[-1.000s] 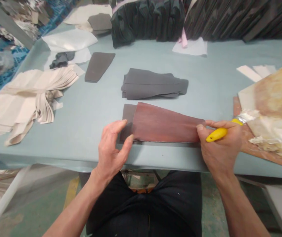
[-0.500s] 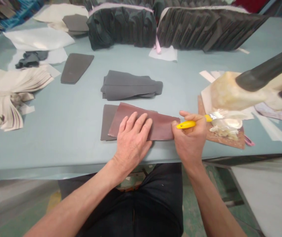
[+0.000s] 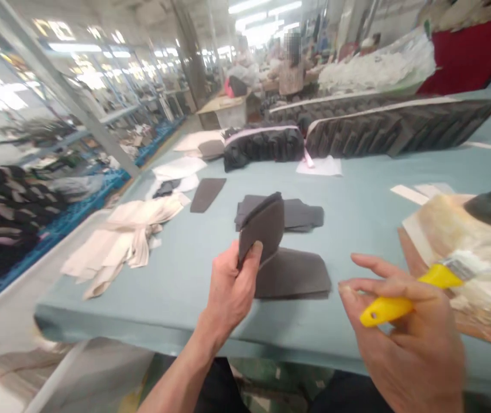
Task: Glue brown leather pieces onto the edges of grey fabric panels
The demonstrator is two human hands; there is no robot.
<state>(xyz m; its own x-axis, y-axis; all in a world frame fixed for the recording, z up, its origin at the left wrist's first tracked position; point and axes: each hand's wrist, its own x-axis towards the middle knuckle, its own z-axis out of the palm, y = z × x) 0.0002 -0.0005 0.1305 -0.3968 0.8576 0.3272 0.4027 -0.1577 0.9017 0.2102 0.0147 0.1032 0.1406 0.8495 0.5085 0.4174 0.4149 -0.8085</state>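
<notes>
A moment ago my left hand [image 3: 234,287] lay flat on a reddish-brown panel; now its fingers pinch a dark piece [image 3: 265,226] and stand it up, the reddish face out of sight, beside flat dark pieces [image 3: 295,278] near the front edge of the desk [image 3: 180,301], and I cannot tell whether they are joined. My right hand [image 3: 413,327] has let go of the panel's end and hangs towards the desk's right front, curled round a yellow brush [image 3: 387,311], so the work seems to have passed from pressing to lifting.
</notes>
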